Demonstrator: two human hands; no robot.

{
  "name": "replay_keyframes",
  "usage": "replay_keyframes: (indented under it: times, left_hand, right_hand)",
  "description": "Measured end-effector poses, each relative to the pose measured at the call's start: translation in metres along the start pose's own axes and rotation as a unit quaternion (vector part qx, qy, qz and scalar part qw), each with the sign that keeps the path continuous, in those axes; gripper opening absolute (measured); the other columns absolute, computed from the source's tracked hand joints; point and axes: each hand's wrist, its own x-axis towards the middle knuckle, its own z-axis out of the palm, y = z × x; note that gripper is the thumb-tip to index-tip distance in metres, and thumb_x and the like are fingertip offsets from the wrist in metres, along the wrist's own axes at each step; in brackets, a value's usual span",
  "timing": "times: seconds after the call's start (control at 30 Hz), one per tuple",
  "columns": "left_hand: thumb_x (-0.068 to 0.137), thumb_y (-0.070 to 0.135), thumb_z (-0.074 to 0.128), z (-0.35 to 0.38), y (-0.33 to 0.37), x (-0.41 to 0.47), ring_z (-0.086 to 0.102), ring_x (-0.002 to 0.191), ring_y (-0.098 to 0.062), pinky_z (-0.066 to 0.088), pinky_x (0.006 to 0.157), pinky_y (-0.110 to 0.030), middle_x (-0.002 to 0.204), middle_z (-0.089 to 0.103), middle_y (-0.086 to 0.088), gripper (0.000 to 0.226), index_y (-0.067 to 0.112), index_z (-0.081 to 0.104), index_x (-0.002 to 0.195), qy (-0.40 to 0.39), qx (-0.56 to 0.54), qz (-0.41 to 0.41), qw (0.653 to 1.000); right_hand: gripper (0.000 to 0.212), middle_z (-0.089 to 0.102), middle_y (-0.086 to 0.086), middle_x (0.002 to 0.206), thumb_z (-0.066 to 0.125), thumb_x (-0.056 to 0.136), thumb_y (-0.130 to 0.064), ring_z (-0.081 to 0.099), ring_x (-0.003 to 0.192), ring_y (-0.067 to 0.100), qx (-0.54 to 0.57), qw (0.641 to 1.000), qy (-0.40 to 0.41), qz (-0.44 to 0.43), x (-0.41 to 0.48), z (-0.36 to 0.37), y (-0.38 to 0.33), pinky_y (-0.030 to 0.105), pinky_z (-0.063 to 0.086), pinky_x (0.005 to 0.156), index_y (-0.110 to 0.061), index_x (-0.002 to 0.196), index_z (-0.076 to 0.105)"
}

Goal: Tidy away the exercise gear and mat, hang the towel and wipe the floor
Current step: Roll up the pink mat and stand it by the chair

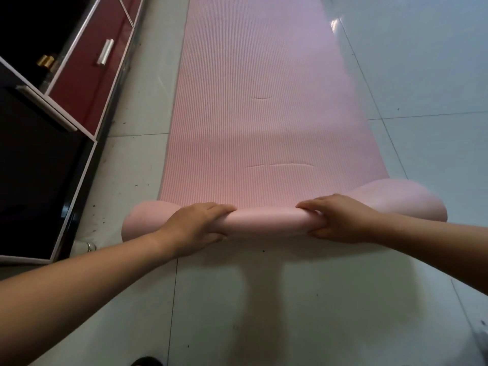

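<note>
Pressure is coming from both sides: the left hand [195, 228] and the right hand [340, 220] are each gripping the roll [269, 220] forming at the near end of the pink mat [264, 114]. The fingers are curling over its top, probably to keep the winding tight and even. Its squeezed middle is sitting narrower than the loose ends bulging past each hand. Beyond the roll, most of the mat is lying flat on the pale tiled floor [264, 299], which is showing dark specks along the mat's left edge. A red-fronted cabinet [87, 83] is standing left of the mat.
</note>
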Motion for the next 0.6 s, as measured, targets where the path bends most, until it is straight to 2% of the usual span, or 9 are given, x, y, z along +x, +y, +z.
replay_keyframes:
  times: [0.2,0.4,0.6]
  left_hand:
    - [0.079,0.033,0.069,0.009,0.009,-0.022,0.055,0.111,-0.024,0.045,0.092,-0.032,0.126,0.057,0.0,0.06,0.027,0.045,0.134,-0.013,-0.017,0.007,1.0]
    - [0.083,0.039,0.064,0.026,0.019,-0.048,0.046,0.122,-0.013,0.034,0.099,-0.023,0.136,0.048,0.009,0.062,0.033,0.037,0.138,-0.066,-0.026,0.016,0.997]
    - [0.082,0.044,0.065,0.016,0.006,-0.036,0.045,0.121,-0.011,0.031,0.096,-0.017,0.136,0.048,0.008,0.065,0.032,0.036,0.139,-0.074,-0.026,0.025,0.997]
  right_hand:
    - [0.054,0.061,-0.003,0.121,0.063,0.078,-0.038,0.056,0.108,0.021,0.001,1.0,-0.023,-0.012,-0.016,0.008,-0.009,0.028,0.041,0.085,-0.029,0.129,0.049]
    - [0.057,0.059,-0.005,0.125,0.062,0.078,-0.04,0.054,0.112,0.018,0.015,0.996,-0.082,-0.023,-0.038,0.022,-0.018,0.026,0.041,0.09,-0.032,0.131,0.046]
    - [0.061,0.06,-0.007,0.124,0.069,0.076,-0.041,0.055,0.11,0.014,0.046,0.993,-0.105,-0.019,-0.023,0.012,-0.012,0.017,0.036,0.083,-0.028,0.132,0.047]
